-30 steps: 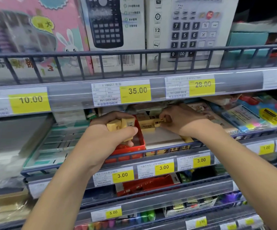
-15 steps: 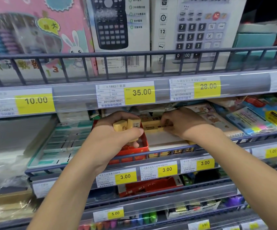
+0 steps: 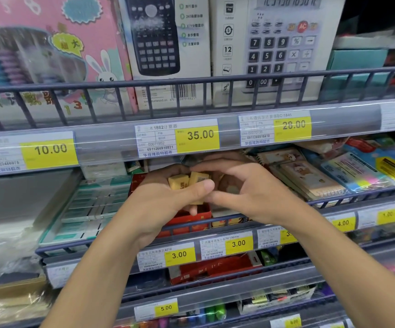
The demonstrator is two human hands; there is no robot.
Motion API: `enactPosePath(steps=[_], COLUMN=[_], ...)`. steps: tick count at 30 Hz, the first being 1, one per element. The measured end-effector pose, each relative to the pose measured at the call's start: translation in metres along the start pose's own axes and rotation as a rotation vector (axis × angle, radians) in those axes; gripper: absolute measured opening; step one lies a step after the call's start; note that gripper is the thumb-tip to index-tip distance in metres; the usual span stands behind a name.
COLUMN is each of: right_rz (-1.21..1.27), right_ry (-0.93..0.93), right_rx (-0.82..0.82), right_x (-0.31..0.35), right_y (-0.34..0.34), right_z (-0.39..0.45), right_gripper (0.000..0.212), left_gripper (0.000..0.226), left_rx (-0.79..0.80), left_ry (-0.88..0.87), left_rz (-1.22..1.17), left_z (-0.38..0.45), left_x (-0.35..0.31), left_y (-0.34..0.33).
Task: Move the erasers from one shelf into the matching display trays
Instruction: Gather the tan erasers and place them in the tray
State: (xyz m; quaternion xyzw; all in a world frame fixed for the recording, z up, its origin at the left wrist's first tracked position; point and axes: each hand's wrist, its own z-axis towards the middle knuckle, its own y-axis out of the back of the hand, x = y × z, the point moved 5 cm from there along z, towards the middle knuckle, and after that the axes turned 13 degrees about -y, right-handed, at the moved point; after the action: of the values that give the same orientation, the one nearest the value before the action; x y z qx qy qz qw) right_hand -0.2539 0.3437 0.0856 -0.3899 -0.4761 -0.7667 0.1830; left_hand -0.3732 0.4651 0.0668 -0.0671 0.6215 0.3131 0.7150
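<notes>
My left hand [image 3: 165, 200] grips a small bunch of yellow erasers [image 3: 178, 182] in front of the middle shelf, just above a red display tray [image 3: 193, 216]. My right hand [image 3: 250, 192] has come in against it from the right. Its forefinger lies over the top of the right-hand eraser [image 3: 199, 178] and its thumb is below, in a pinch. Right of the red tray, a yellow tray [image 3: 224, 222] shows behind the shelf rail, largely hidden by my right hand. Something pale sits in the hollow of my right palm, too blurred to name.
Green-and-white boxes [image 3: 87, 207] fill the shelf to the left, with notebooks [image 3: 307, 178] and coloured sticky-note packs [image 3: 366, 169] to the right. A wire rail [image 3: 333, 202] fronts the shelf. Calculator boxes [image 3: 165, 50] stand on the shelf above, behind price strips.
My right hand left the yellow tray at the right and moved left to meet my left hand. My left hand kept its erasers and stayed over the red tray.
</notes>
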Motion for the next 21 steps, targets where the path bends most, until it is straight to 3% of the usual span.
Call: enactPosePath(steps=[3,8,13,18,21], right_rz=[0.137,0.295,0.103,0.158,0.129], right_ry=[0.039,0.077,0.128,0.087,0.060], right_rx=[-0.009,-0.026,-0.196,-0.050,-0.060], right_x=[-0.001,-0.013,-0.016,-0.017,-0.016], right_y=[-0.002,0.002,0.005,0.007,0.011], right_z=[0.001,0.000,-0.003,-0.007,-0.008], right_gripper=[0.024,0.021,0.031,0.026,0.028], left_gripper=[0.073,0.017,0.022,0.010,0.012], left_rx=[0.016,0.003,0.097,0.017,-0.021], left_ry=[-0.012,-0.109,-0.076,-0.089,-0.096], left_rz=[-0.039,-0.307,-0.302,-0.346,-0.334], left_z=[0.002,0.006,0.007,0.010,0.010], left_x=[0.003,0.000,0.001,0.005,0.004], left_y=[0.000,0.002,0.003,0.004,0.003])
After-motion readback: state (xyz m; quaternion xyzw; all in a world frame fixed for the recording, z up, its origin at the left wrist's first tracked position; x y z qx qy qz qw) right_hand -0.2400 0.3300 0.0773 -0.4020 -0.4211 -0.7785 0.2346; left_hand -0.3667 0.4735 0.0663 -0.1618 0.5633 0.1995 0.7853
